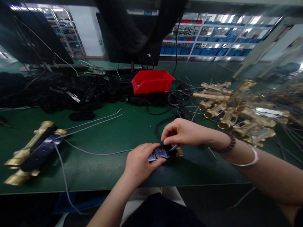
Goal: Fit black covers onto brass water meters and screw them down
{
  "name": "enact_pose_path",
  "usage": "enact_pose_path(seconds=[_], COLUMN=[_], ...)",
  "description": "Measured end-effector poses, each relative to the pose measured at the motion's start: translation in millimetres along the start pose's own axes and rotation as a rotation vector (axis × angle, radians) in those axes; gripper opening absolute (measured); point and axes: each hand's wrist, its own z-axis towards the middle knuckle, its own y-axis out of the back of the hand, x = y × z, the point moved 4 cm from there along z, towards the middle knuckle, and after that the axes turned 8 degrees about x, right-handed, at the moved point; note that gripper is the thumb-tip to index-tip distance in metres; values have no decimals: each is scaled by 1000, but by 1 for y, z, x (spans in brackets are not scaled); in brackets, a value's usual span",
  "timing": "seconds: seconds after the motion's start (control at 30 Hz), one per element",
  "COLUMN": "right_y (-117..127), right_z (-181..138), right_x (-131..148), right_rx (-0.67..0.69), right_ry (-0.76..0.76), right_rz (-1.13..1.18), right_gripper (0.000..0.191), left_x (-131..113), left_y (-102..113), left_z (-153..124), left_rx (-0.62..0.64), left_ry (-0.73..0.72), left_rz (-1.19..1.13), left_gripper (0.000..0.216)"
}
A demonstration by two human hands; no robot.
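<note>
My left hand [140, 162] is curled over a small dark module with a brass fitting [163, 153] lying near the front edge of the green table [105, 142]. My right hand [183, 132] reaches in from the right, fingers pinched together on the module's top right end. A grey wire [98, 152] runs from the module leftward across the table. The module's underside is hidden by my fingers.
Two finished brass meter bodies with dark modules [32, 150] lie at the left. A heap of brass fittings with wires [232, 113] sits at the right. A red bin [152, 81], black cables [65, 92] and monitors stand at the back.
</note>
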Motion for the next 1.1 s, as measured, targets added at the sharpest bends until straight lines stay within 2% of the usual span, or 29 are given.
enact_pose_path(seconds=[0.1,0.27,0.37,0.5,0.6,0.87,1.0,1.1], right_y=[-7,-16,-16,-13,-9,-1,-1,-4], right_z=[-19,-14,-8,0,9,16,11,11], right_x=[-2,-7,0,9,10,13,21,23], right_rx=[17,-8,44,189,285,371,319,352], right_ry=[-10,-146,-237,-305,-311,-235,-237,-191], right_rz=[-63,16,8,-96,-172,-262,-401,-378], right_gripper=[13,12,7,2,5,3,4,5], left_x=[-1,-1,-1,-1,-2,-3,-3,-3], left_y=[0,1,1,1,1,-1,-1,-2], left_z=[0,-1,-2,-2,-2,-2,-2,-3], left_rx=[2,2,-1,-3,-8,3,-7,5], left_ry=[1,10,10,-2,-11,-9,-27,-25], left_rz=[-9,0,5,-3,-4,-15,-22,-25], left_gripper=[36,35,36,37,38,37,38,36])
